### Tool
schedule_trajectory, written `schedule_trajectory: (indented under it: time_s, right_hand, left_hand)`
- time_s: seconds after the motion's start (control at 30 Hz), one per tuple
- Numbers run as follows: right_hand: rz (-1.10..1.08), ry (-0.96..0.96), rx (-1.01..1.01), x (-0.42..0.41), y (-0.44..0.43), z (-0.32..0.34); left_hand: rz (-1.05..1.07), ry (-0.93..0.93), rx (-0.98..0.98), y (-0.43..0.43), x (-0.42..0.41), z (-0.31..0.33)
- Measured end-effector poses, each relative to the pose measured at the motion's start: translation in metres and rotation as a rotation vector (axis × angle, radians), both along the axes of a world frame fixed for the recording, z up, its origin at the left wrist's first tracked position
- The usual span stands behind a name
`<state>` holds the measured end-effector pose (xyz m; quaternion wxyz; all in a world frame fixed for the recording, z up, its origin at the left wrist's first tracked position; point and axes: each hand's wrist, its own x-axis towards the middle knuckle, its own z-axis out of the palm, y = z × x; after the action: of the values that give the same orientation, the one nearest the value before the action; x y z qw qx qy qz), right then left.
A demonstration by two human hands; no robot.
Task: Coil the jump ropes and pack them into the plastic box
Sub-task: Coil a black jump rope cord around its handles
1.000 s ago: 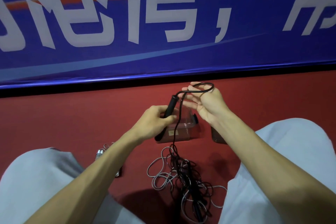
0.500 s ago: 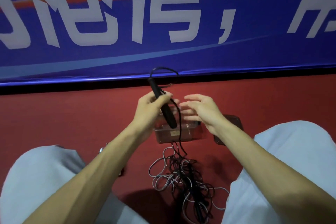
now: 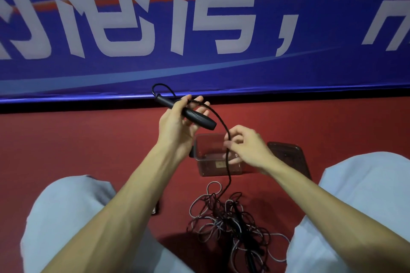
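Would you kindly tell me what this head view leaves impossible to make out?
All in the head view:
- Tangled pile of black and grey ropes: count unclear; strands overlap, bottom edge crops it.
- Clear plastic box: contents partly hidden by the right hand pinching a black cord.
- Small dark object: mostly behind the left forearm.

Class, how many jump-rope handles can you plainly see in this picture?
1: the black handle held in the left hand, its cord pinched by the right hand. More handles may be hidden in the tangled ropes on the floor.
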<state>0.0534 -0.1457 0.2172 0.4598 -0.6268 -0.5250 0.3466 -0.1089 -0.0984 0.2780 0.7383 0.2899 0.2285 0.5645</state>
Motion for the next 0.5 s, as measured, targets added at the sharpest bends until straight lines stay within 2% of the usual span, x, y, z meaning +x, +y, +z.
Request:
schedule_trajectory:
  time_s: [0.1, 0.23, 0.4, 0.5]
  right_hand:
    - [-0.106, 0.15, 0.039, 0.003, -0.001, 0.006]
    - [-0.14, 0.305, 0.128, 0.008, -0.005, 0.02]
    - [-0.201, 0.489, 0.221, 0.016, -0.007, 0.04]
    - [-0.209, 0.682, 0.214, 0.02, -0.009, 0.049]
  left_hand:
    - [0.064, 0.172, 0.049, 0.001, 0.001, -0.002]
    - [0.047, 0.629, 0.189, 0.002, 0.005, -0.013]
    - [-0.118, 1.174, 0.583, -0.001, 0.01, -0.029]
    - [-0.25, 1.247, 0.652, -0.007, 0.013, -0.033]
